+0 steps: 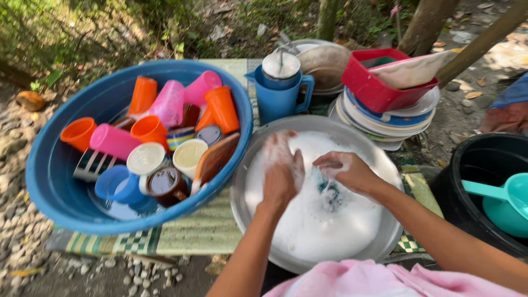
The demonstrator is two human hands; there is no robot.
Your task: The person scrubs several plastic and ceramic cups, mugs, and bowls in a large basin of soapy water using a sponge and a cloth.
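I see the blue basin (55, 181) first, the biggest thing on the bench (214, 231), sitting on the left and packed with orange and pink cups (165, 104). Just beside it to the right is the metal pan (385, 242), full of white suds, and both my hands are down in it. Beyond the pan stand a blue jug (280, 96) and a stack of plates (385, 124) carrying a red tub (374, 88); a black bucket (478, 165) with a teal dipper (506, 201) sits off the right edge. My left hand (281, 173) is foamy and blurred, so I cannot tell its grip. My right hand (346, 171) pinches down on a dark blue-green item (329, 195) half buried in suds between the two hands, nearer the right; its long axis is hidden. The open room lies in the near half of the pan.
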